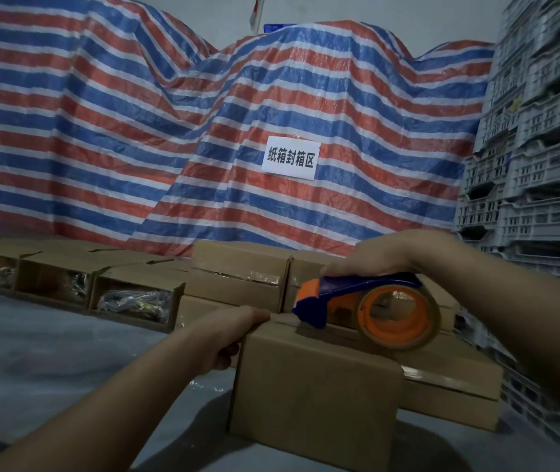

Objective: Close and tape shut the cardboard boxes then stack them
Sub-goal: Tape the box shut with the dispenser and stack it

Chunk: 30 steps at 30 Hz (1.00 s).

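A closed cardboard box (pixel 312 393) stands on the grey surface in front of me. My left hand (pixel 227 335) grips its upper left edge, fingers curled over the top. My right hand (pixel 381 255) holds a blue and orange tape dispenser (pixel 367 304) with a roll of clear tape, its front end touching the box's top near the far left corner. A strip of tape runs along the top behind the dispenser. Taped boxes (pixel 241 270) are stacked behind and to the right.
Open boxes (pixel 135 298) holding plastic-wrapped parts stand in a row at the left. A striped red, blue and white tarp (pixel 169 131) with a white paper sign (pixel 290 158) hangs behind. Grey plastic crates (pixel 537 148) are piled at the right.
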{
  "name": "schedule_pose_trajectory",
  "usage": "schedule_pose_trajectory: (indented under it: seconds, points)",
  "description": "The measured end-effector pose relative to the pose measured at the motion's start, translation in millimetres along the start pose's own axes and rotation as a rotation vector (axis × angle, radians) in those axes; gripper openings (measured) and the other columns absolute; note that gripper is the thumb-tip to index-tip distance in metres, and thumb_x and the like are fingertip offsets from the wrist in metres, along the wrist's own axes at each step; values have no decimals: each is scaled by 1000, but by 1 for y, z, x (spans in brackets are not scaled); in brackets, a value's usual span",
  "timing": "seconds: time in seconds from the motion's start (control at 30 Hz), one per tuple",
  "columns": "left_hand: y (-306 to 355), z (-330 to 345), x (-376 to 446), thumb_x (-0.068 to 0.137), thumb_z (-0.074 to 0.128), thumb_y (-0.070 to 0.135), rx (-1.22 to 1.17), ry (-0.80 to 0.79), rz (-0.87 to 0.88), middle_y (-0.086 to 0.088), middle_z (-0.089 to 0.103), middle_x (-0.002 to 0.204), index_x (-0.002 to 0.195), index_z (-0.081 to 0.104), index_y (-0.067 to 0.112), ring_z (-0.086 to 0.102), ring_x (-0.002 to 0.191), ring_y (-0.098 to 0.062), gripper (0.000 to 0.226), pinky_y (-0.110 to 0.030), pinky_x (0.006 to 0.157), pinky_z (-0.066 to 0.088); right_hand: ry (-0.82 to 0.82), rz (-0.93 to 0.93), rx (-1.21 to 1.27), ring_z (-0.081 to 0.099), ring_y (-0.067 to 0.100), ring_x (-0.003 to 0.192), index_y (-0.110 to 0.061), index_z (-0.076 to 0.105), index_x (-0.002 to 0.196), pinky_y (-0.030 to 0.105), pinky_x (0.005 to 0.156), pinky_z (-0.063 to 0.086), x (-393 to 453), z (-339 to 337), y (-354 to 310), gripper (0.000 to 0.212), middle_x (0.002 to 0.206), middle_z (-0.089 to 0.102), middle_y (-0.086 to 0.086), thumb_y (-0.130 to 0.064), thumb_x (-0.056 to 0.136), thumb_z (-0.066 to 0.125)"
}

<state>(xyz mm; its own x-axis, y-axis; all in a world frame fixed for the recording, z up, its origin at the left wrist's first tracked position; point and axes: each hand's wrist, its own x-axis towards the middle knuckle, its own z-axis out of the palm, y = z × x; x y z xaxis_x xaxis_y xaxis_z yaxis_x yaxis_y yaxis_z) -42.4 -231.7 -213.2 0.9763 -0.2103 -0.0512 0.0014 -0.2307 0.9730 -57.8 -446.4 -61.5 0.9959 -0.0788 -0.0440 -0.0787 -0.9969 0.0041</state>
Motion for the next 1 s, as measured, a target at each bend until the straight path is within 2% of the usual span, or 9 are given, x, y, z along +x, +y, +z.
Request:
schedule_pose_trajectory:
  seconds: [0.17,0.33,0.4,0.5,0.57,0.63,0.73,0.83,1.0]
  points:
    - [-2,0,1,92,59,46,-20,18,-15,-4,49,76,86,58,16,40,67,-15,30,-24,57,32,-17,126,-80,62,6,47,-22,67,83,23,58,49,-22,-7,46,66,56,67,-8,-84,85,42]
    - [-2,2,-2,89,63,47,-57,17,-8,-8,56,89,96,62,13,47,80,-20,35,-27,65,37,0,133,-115,65,6,58,-25,67,87,22,61,47,-23,4,63,58,69,72,-8,-80,85,49]
    - [1,1,-6,88,64,50,-6,93,35,-7,60,97,99,60,14,52,85,-18,39,-26,66,40,11,136,-150,65,8,60,-24,68,89,24,63,47,-19,3,58,60,72,71,-6,-81,83,51]
    - [13,2,-16,93,58,47,196,349,354,-1,60,82,88,56,18,57,73,-12,29,-24,58,41,-14,177,-169,64,10,57,-21,67,99,24,60,48,-14,-1,50,64,73,70,-3,-81,80,55]
    - [24,8,-27,96,50,48,402,418,626,5,62,82,91,58,24,59,74,-7,26,-24,62,47,-44,189,-141,62,10,52,-19,68,99,23,58,48,-11,-2,49,63,68,69,-3,-78,81,58]
    - [32,21,-39,97,41,53,628,296,808,12,63,98,106,59,32,59,85,-1,29,-25,74,51,-58,191,-107,62,10,50,-18,68,96,22,57,49,-9,0,51,61,63,68,-4,-76,82,58]
    - [29,47,-45,94,31,66,957,58,820,13,55,130,134,48,35,53,112,-5,53,-29,92,45,-67,180,-75,63,9,50,-19,68,94,21,57,49,-11,4,58,59,61,69,-6,-76,85,55]
    - [17,58,-42,89,25,76,1205,91,822,8,58,124,132,49,30,55,108,-12,67,-35,92,46,-96,156,-47,63,6,47,-21,67,91,19,52,48,-16,5,64,56,57,68,-9,-75,88,51]
    - [13,52,-39,87,25,78,1166,101,859,11,60,122,130,48,34,55,105,-10,65,-35,90,49,-115,91,11,62,9,55,-21,66,89,19,58,50,-28,5,84,61,63,68,-7,-78,89,43]
